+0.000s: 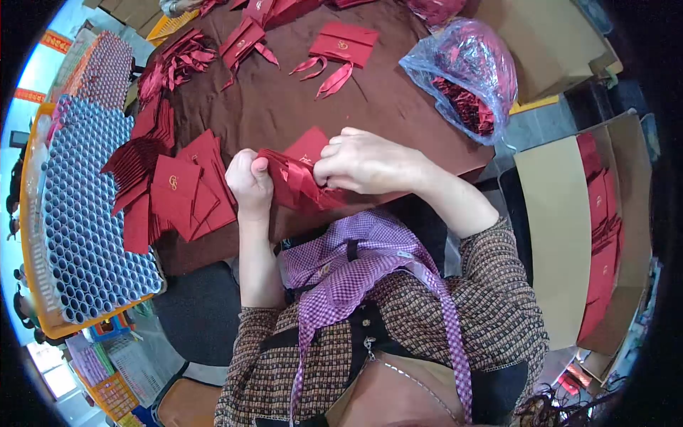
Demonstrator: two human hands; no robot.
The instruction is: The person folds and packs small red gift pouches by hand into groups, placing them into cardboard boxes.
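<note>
Right hand's fingertips (329, 171) hidden behind its curled knuckles, ribbon ends in the held red pouch (288, 178) blurred, contents of the blue plastic bag (466, 78) partly veiled, far table items cut off on top

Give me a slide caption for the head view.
Left hand and right hand hold red fabric and ribbon at a brown-covered table, with red pouches piled at left.
</note>
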